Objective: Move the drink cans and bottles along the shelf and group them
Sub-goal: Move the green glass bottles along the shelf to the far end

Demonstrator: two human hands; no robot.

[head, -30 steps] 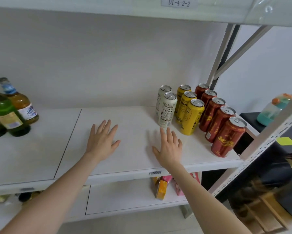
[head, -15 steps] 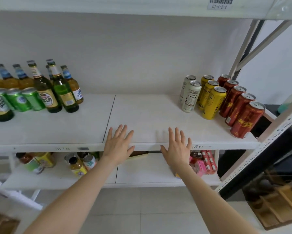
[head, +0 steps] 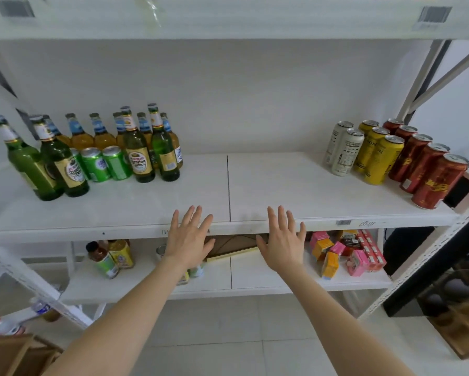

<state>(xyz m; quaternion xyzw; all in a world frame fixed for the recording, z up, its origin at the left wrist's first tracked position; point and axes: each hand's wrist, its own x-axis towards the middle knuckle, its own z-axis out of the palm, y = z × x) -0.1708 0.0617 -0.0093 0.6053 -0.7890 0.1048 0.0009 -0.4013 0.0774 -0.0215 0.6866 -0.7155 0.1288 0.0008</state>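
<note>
cans (head: 385, 156) grouped right end | bottles (head: 92, 153) left | shelf (head: 255, 185) middle bare | hands (head: 190, 237) (head: 282, 240) spread, empty, at front edge

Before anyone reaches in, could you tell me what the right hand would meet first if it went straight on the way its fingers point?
Probably nothing before the white back wall: the right hand points across bare white shelf board.

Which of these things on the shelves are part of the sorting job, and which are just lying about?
Part of the job:
green bottles
amber bottles
green cans
white cans
yellow cans
red cans
middle shelf

Just lying about:
pink and orange cartons on the lower shelf
small bottles on the lower shelf
</note>
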